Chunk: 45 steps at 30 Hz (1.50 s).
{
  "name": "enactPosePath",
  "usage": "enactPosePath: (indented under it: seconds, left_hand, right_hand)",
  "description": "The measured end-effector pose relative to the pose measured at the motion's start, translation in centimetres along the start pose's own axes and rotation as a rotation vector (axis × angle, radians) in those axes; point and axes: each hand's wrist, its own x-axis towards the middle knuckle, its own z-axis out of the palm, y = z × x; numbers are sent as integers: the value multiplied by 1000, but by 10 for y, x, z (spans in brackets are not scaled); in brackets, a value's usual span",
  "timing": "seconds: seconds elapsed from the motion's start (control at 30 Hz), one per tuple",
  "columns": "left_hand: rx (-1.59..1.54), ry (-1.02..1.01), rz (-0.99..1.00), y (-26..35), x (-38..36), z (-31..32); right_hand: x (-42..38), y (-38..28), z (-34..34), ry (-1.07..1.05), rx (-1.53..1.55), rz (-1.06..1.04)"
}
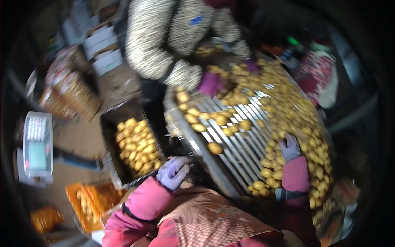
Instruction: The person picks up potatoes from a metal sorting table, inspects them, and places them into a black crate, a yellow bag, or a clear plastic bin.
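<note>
Potatoes (288,111) are sorted on a roller grader (234,144); the gloved right hand (290,147) is laid open on the heap at its right edge, the left hand (173,172) curled at the near-left rail, its grip unclear; light, unhurried picking is advised.

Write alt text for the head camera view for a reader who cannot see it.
A person's gloved right hand rests among yellow potatoes on a metal roller sorting table, while the gloved left hand touches the table's near edge beside a dark crate of potatoes. Across the table, a co-worker in a speckled jacket reaches into the potatoes; a weighing scale sits far left.
</note>
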Motion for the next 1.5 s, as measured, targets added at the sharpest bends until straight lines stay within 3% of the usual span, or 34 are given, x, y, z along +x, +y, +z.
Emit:
enactPosePath:
  seconds: [0.03, 0.13, 0.2, 0.27, 0.33, 0.4, 0.5, 0.57, 0.6, 0.63, 0.67, 0.7, 0.73, 0.8, 0.87, 0.93, 1.0, 1.1, 1.13, 1.2, 1.27, 1.3, 1.33, 1.4, 1.5]
  left_hand:
    - [80, -48, 336, -9, 16, 15]
    - [262, -238, 540, -1, 39, 59]
    - [416, -257, 697, 4, 50, 83]
    - [570, -458, 558, 4, 65, 98]
    - [611, -598, 565, -3, 85, 100]
    - [773, -562, 274, -3, 103, 94]
    - [749, -385, 285, -13, 127, 78]
    - [741, -236, 296, -21, 129, 79]
    - [788, -249, 211, -16, 130, 81]
    - [814, -289, 123, -11, 131, 82]
    - [840, -330, 35, -7, 131, 83]
    - [845, -332, 43, -3, 133, 83]
    - [841, -339, 32, 0, 134, 82]
    - [847, -376, 27, -3, 130, 81]
    - [836, -327, 66, -12, 131, 84]
    - [825, -379, 59, -9, 134, 82]
    - [857, -430, 17, -3, 136, 81]
    - [850, -483, 18, 3, 137, 78]
    - [845, -493, 23, 4, 137, 78]
    - [875, -508, 19, 8, 137, 76]
    - [871, -533, 13, 9, 137, 75]
    - [863, -542, 4, 9, 138, 75]
    - [868, -553, 13, 8, 140, 75]
    - [859, -543, 34, 5, 140, 75]
    - [854, -546, 46, 3, 141, 75]
  right_hand:
    - [-6, 20, -17, 78, -418, 4]
    - [-24, 11, -45, -12, -660, 133]
    - [-17, -15, -52, -172, -606, 265]
    - [-6, -18, -51, -242, -563, 286]
    - [3, -22, -49, -210, -446, 270]
    - [20, 12, -25, -137, -296, 196]
    - [40, 1, -16, -290, -233, 236]
    - [43, -25, -12, -282, -193, 216]
    - [51, -28, 3, -368, -188, 219]
    - [46, -49, 2, -293, -216, 157]
    - [44, -35, 47, -122, -184, 34]
    - [43, -46, 53, -239, -4, 29]
    - [39, -60, 60, -288, -16, 25]
    - [30, -75, 62, -189, 119, -144]
    - [18, -78, 17, -362, 385, -175]
    - [10, -36, -1, -119, 418, -91]
    - [-20, 1, -57, 241, 132, -80]
    - [-78, 36, -99, 175, -524, 330]
    - [-89, 29, -98, 146, -592, 282]
    - [-92, -2, -94, -56, -555, 461]
    - [-85, 1, -84, -34, -477, 437]
    - [-77, -1, -78, -17, -282, 501]
    - [-72, -4, -75, -34, -156, 361]
    - [-66, 10, -34, 45, -108, 365]
    - [-71, -44, -24, -20, -115, 459]
